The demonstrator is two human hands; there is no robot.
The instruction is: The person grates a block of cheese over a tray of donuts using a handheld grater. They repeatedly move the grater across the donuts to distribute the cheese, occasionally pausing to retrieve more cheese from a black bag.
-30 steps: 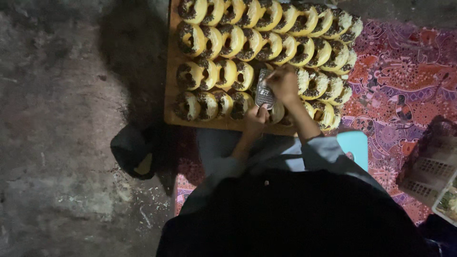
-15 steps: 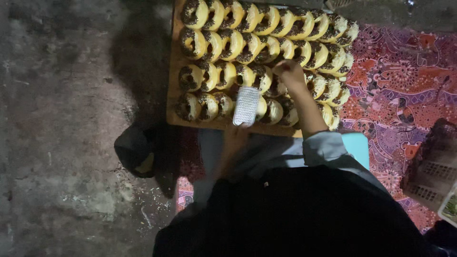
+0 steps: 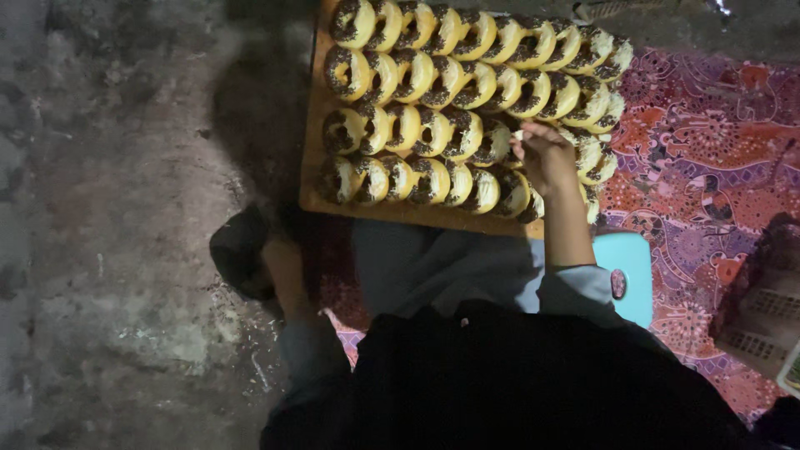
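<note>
1. The right hand is resting on the third row of doughnuts, its grip pinching narrowly on something small and pale.
2. The rows are running left to right across the wooden board.
3. The left hand is hanging well apart by the dark bowl; I cannot tell its grip.

Home floor workspace: bare concrete floor at 9 o'clock, patterned mat at 3, wooden doughnut tray at 12.

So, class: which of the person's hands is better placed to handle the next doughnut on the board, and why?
Probably the right hand: it rests on the doughnuts on the wooden board. The left hand hangs low beside the board in shadow, off the doughnuts.
</note>
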